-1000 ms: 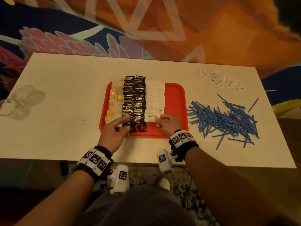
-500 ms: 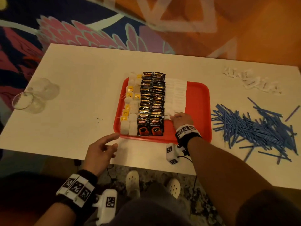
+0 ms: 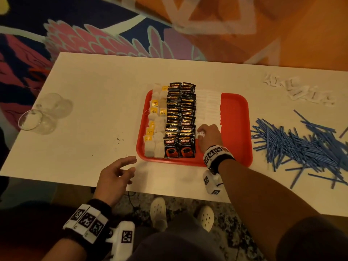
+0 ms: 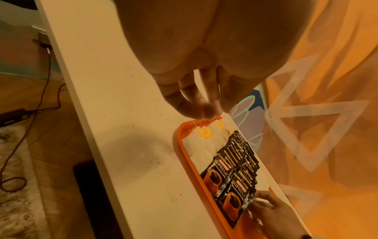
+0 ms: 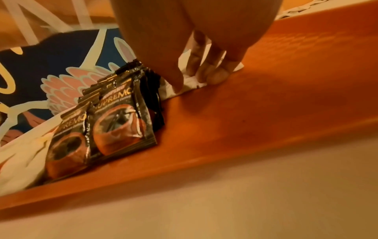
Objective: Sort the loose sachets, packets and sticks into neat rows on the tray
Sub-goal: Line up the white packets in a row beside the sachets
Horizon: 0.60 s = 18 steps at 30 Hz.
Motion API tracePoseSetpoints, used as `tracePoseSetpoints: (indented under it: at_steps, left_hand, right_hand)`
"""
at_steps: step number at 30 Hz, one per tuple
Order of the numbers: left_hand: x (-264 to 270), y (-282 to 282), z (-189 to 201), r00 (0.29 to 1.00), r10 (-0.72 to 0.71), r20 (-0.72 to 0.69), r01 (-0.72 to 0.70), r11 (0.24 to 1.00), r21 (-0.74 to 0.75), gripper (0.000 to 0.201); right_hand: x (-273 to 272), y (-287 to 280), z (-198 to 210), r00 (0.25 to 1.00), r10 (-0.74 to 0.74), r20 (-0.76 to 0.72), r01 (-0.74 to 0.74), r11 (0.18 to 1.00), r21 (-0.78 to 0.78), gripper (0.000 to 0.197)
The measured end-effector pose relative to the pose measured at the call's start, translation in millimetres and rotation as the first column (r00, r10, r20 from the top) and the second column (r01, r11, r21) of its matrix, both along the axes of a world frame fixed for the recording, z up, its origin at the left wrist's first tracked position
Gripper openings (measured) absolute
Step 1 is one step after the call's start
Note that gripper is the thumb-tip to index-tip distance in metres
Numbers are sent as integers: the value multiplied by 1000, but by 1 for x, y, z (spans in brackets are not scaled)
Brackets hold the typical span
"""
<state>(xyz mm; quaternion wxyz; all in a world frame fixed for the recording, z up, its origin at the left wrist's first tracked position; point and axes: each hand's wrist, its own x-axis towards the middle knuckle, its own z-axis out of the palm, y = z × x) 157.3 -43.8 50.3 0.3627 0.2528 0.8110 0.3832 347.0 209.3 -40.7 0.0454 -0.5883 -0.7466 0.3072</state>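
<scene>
A red tray [image 3: 235, 117] holds a row of tea bags [image 3: 157, 127], two columns of black coffee sachets [image 3: 180, 117] and a row of white sachets [image 3: 208, 106]. My right hand [image 3: 204, 133] is at the near end of the white row. In the right wrist view its thumb and bent fingers [image 5: 214, 76] pinch a white sachet [image 5: 190, 80] against the tray floor. My left hand [image 3: 128, 166] hovers over the table's front edge, left of the tray, with relaxed fingers and nothing in it; the left wrist view shows it [image 4: 202, 110] above the table near the tea bags [image 4: 204, 142].
A loose heap of blue sticks [image 3: 301, 146] lies right of the tray. Several loose white sachets [image 3: 299, 91] lie at the far right of the white table [image 3: 94, 102]. Clear glasses [image 3: 41, 113] lie at the left edge. The tray's right third is bare.
My left hand has let go of the coffee sachets and drawn back off the tray to the table's front edge. The right hand stays at the white sachets.
</scene>
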Motion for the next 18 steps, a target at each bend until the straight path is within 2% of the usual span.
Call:
tracePoseSetpoints:
  at_steps: [4,8,10,13,16,18]
  left_hand:
    - [-7,2,-1,1000,-14,22,13,999,33,27]
    - [-6,18,0,997,-69,41,66,996,67,21]
    - [-3,32,-2,988,-149,26,147,987,66,20]
    - [5,58,-7,957,-288,7,288,956,51,23]
    - [24,87,-12,903,-430,-11,430,902,42,23]
    - [44,108,-13,848,-529,-26,530,847,36,23]
  right_hand:
    - [5,-4,9,997,-51,-51,51,999,-11,25]
    - [20,-17,26,973,-196,-126,188,980,-72,25]
    - [35,-26,36,951,-263,-165,249,963,-98,26]
    - [59,-42,53,945,-294,-141,280,954,-110,26]
    - [85,-60,68,938,-336,-88,325,938,-116,16]
    - [103,-70,73,936,-350,-42,342,931,-129,18]
